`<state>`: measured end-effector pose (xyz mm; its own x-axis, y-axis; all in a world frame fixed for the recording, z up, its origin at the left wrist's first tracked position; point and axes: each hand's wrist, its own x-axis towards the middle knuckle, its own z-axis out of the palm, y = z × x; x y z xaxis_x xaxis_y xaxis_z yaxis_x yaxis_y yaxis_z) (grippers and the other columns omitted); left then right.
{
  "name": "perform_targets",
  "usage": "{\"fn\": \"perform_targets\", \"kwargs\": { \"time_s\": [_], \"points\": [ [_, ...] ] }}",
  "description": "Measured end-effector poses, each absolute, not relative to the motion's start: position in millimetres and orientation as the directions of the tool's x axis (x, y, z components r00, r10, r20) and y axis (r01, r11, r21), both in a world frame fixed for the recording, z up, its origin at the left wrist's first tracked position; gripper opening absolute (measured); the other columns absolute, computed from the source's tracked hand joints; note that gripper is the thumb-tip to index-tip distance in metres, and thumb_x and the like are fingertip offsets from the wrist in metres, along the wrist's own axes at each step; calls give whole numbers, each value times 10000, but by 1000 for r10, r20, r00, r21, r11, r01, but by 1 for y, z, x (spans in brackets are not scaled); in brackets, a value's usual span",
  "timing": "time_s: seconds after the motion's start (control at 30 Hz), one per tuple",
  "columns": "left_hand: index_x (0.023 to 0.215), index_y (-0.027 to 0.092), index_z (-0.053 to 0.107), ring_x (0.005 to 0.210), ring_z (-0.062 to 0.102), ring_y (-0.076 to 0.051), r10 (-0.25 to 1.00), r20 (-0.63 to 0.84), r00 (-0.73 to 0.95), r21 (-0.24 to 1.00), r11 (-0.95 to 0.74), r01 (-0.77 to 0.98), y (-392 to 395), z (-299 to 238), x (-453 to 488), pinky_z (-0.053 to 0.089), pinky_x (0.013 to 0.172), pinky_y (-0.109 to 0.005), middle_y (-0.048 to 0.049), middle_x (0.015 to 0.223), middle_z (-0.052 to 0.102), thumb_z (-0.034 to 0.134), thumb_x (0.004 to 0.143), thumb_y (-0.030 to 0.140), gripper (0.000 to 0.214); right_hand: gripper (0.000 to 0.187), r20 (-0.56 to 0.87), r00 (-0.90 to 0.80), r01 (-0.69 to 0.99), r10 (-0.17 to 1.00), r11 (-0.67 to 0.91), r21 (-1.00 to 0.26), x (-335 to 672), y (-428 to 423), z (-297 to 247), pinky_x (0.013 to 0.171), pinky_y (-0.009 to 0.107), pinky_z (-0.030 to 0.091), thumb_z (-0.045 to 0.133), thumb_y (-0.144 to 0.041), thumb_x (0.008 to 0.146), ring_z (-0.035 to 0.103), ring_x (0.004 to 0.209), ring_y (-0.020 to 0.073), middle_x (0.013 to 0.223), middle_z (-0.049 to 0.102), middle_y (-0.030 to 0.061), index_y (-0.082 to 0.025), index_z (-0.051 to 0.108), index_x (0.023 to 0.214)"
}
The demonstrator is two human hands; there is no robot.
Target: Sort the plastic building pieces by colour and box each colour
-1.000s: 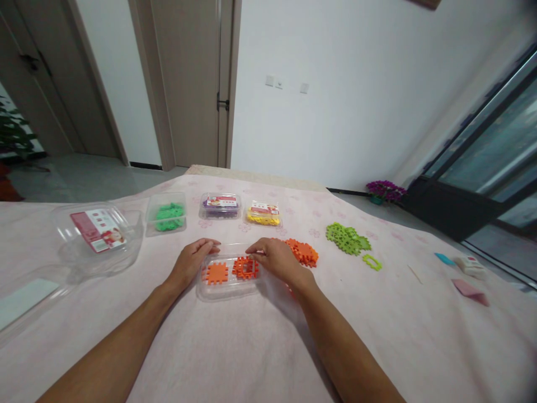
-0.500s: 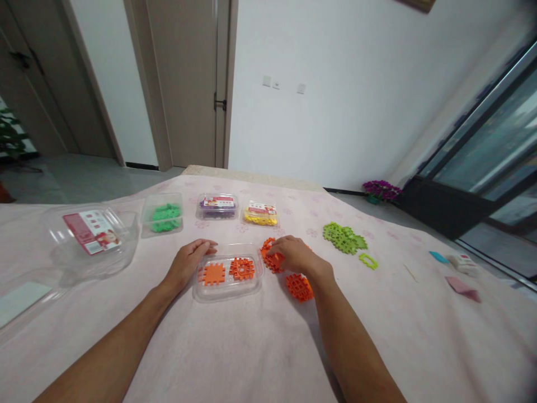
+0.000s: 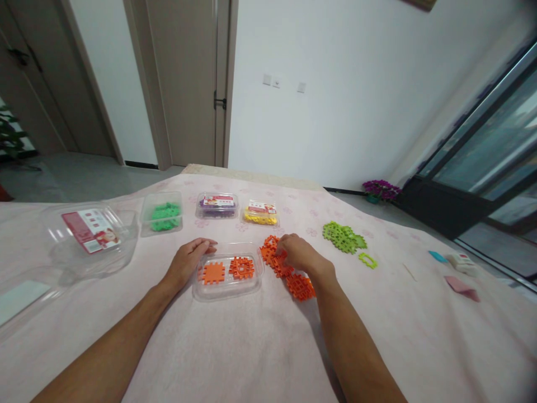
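A clear plastic box (image 3: 226,292) stands before me with flat orange notched building pieces inside: a solid square (image 3: 213,272) on the left and a latticed one (image 3: 242,268) on the right. My left hand (image 3: 191,262) grips the box's left rim, fingers closed along its upper corner. Just right of the box lies a pile of orange building pieces (image 3: 300,286). Over its upper part, my right hand (image 3: 298,253) has its fingers pinched on an orange piece (image 3: 277,262), partly hiding it.
Behind stand boxes of green (image 3: 166,216), purple (image 3: 218,206) and yellow pieces (image 3: 260,214). Lime-green pieces (image 3: 344,237) and a lime frame (image 3: 368,260) lie right. A large clear container (image 3: 90,240) is left. Far right are a pink cloth (image 3: 461,287) and a white block (image 3: 462,263).
My right hand has shifted slightly within the orange pile, and pieces there have moved, showing more of them between hand and box. My left hand stays at the box.
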<state>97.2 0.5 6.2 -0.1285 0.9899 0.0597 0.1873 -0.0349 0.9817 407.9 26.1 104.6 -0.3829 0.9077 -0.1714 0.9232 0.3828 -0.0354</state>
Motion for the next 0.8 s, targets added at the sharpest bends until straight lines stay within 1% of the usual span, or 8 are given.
{"fn": "perform_targets", "kwargs": {
  "time_s": [0.07, 0.17, 0.23, 0.33, 0.4, 0.57, 0.67, 0.8],
  "points": [
    [983, 162, 734, 949, 693, -262, 990, 69, -123, 981, -45, 187, 1, 6, 97, 483, 834, -342, -111, 904, 769, 571, 828, 533, 433, 250, -178, -366, 930, 913, 365, -38, 408, 28, 103, 779, 243, 452, 681, -108, 733, 648, 951, 209, 1043, 717, 111, -183, 774, 953],
    [987, 164, 728, 956, 688, -264, 991, 60, -121, 982, -37, 184, 0, 7, 98, 483, 828, -341, -112, 911, 767, 568, 830, 525, 425, 221, -164, -329, 943, 930, 315, -104, 410, 30, 101, 703, 234, 440, 622, -69, 757, 656, 807, 175, 922, 729, 97, -173, 773, 880],
    [1003, 169, 720, 974, 681, -269, 992, 43, -123, 983, -19, 184, -1, 8, 99, 490, 790, -334, -113, 927, 763, 558, 835, 530, 431, 212, -125, -341, 935, 932, 323, -146, 412, 32, 102, 709, 232, 429, 618, -69, 756, 651, 820, 171, 918, 729, 83, -177, 761, 868],
    [1022, 177, 708, 993, 671, -271, 992, 19, -122, 983, 4, 181, -2, 9, 100, 495, 750, -323, -112, 950, 757, 542, 842, 538, 436, 187, -8, -351, 921, 936, 344, -184, 416, 32, 105, 727, 240, 414, 613, -110, 787, 641, 887, 179, 965, 726, 69, -190, 728, 911],
    [1019, 177, 707, 993, 670, -273, 992, 9, -128, 984, 13, 175, -3, 10, 101, 497, 732, -319, -113, 954, 756, 543, 837, 545, 442, 170, 108, -329, 911, 938, 345, -225, 415, 30, 109, 714, 248, 404, 593, -148, 823, 637, 874, 177, 954, 726, 51, -204, 698, 944],
    [1007, 164, 709, 997, 668, -290, 990, -10, -139, 988, 32, 152, -6, 15, 104, 497, 672, -308, -127, 947, 755, 558, 810, 573, 478, 129, 331, -266, 801, 906, 398, -446, 391, 19, 111, 714, 251, 416, 565, -204, 867, 637, 806, 152, 926, 726, 12, -219, 658, 954],
    [997, 158, 710, 990, 671, -297, 990, -6, -141, 990, 26, 142, -8, 17, 106, 497, 644, -306, -134, 946, 754, 564, 799, 583, 492, 119, 341, -319, 723, 884, 459, -517, 365, 10, 105, 724, 245, 433, 564, -195, 867, 636, 798, 145, 899, 727, 15, -207, 670, 918],
    [994, 158, 714, 996, 674, -301, 989, 3, -145, 991, 16, 132, -8, 17, 107, 503, 639, -311, -134, 936, 758, 558, 794, 601, 510, 147, 248, -410, 729, 878, 479, -488, 336, -2, 96, 725, 241, 439, 566, -177, 872, 645, 788, 142, 896, 743, 28, -196, 703, 922]
  ]
}}
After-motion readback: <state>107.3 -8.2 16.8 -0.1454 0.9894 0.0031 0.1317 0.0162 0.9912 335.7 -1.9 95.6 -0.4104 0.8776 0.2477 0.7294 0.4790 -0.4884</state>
